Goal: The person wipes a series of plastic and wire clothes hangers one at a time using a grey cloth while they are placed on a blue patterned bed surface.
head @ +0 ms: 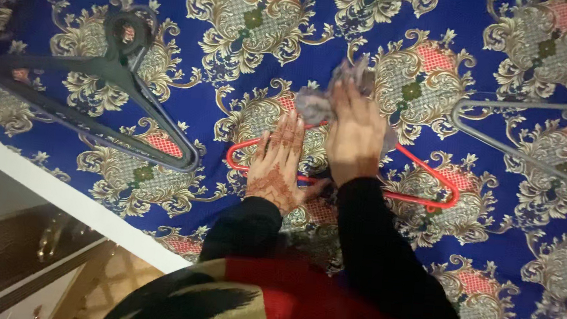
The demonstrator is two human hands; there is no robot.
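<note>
A red plastic hanger (432, 174) lies flat on a blue bedspread with gold and red ornaments (206, 105). My left hand (279, 166), patterned with henna, presses flat on the hanger's left part, fingers spread. My right hand (354, 135) lies over the hanger's middle and grips a small crumpled grey cloth (315, 104) at the hanger's top. Both arms wear black sleeves. The hanger's hook is hidden under the cloth and hand.
A dark grey hanger (110, 69) lies at the left, stacked on another. A light grey hanger (526, 126) lies at the right edge. The bed's white edge (68, 195) runs diagonally at lower left, with wooden furniture (15, 252) below it.
</note>
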